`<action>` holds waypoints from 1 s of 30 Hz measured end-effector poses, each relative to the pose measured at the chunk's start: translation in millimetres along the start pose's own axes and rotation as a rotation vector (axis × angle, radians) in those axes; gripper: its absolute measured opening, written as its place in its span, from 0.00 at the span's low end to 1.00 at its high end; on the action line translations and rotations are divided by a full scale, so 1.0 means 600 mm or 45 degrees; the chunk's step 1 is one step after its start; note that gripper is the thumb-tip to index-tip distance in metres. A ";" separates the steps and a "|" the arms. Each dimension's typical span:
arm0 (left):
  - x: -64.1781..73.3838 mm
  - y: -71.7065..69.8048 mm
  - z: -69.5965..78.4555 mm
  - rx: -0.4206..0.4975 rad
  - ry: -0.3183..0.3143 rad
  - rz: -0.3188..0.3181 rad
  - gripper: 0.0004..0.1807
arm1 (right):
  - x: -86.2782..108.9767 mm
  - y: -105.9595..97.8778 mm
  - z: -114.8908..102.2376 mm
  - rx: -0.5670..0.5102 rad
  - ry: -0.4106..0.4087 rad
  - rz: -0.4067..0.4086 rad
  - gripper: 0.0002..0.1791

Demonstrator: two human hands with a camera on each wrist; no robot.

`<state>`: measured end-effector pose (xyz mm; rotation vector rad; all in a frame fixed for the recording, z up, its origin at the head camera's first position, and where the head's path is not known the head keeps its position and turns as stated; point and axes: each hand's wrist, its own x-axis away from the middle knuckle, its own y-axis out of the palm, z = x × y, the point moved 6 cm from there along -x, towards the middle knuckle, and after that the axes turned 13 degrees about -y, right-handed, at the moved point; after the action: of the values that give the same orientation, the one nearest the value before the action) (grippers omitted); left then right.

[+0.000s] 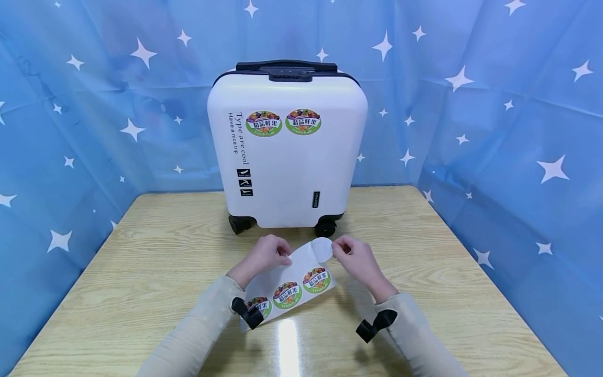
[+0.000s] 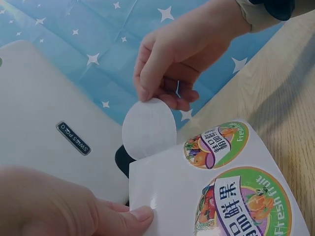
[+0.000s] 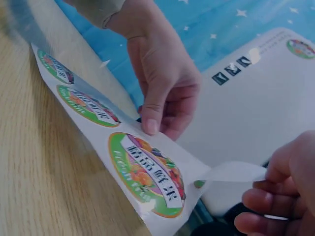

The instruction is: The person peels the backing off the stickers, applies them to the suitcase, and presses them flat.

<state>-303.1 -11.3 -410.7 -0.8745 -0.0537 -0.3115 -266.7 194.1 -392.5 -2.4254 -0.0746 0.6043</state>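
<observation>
My left hand (image 1: pixel 265 257) pinches the upper edge of a white sticker sheet (image 1: pixel 293 269), thumb on its face. Several oval fruit stickers (image 1: pixel 287 295) with green borders run along the sheet's lower edge. Between the thumb and fingers of my right hand (image 1: pixel 359 260) is the edge of one oval sticker (image 2: pixel 149 129), its white back showing. In the right wrist view this peeled sticker (image 3: pixel 234 171) bends up from the sheet's corner, its near end still at the sheet. Behind the hands stands a white suitcase (image 1: pixel 287 167) bearing two matching fruit stickers near its top.
The suitcase's black wheels (image 1: pixel 325 227) rest on a wooden table (image 1: pixel 155 251) just beyond the sheet. Blue curtains (image 1: pixel 155 104) with white stars enclose the back and sides. A black wrist camera (image 1: pixel 377 325) is strapped to each forearm.
</observation>
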 end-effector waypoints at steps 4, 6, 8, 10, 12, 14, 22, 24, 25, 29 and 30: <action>-0.003 0.004 -0.005 -0.008 -0.010 -0.001 0.06 | 0.000 -0.007 0.002 -0.026 -0.003 0.038 0.07; -0.003 0.006 -0.006 -0.010 -0.002 -0.002 0.07 | 0.000 -0.011 0.002 -0.045 -0.005 0.053 0.08; -0.004 0.008 -0.008 -0.003 -0.005 0.000 0.07 | 0.000 -0.014 0.002 -0.072 -0.008 0.073 0.08; -0.003 0.009 -0.008 -0.006 0.007 0.007 0.07 | 0.000 -0.017 0.001 -0.083 -0.018 0.094 0.08; -0.002 0.010 -0.006 -0.019 0.022 0.016 0.07 | 0.000 -0.021 -0.001 -0.092 -0.036 0.123 0.08; -0.001 0.012 -0.005 -0.034 0.033 0.020 0.08 | -0.001 -0.023 -0.002 -0.101 -0.048 0.139 0.08; 0.004 0.006 0.010 0.029 0.087 0.033 0.07 | -0.001 -0.022 -0.004 -0.144 -0.067 0.144 0.08; 0.005 0.000 0.016 0.063 0.105 0.045 0.05 | -0.002 -0.021 -0.007 -0.152 -0.076 0.150 0.08; 0.006 -0.003 0.019 0.081 0.115 0.052 0.05 | -0.003 -0.021 -0.008 -0.157 -0.079 0.153 0.08; 0.010 -0.016 0.034 0.162 0.160 0.095 0.04 | -0.004 -0.017 -0.014 -0.175 -0.083 0.146 0.08; 0.011 -0.019 0.038 0.179 0.176 0.111 0.04 | -0.005 -0.016 -0.016 -0.177 -0.083 0.145 0.08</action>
<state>-298.1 -2.6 -386.5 -0.7122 0.0896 -0.2821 -264.4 195.6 -379.2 -2.5572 -0.0052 0.7521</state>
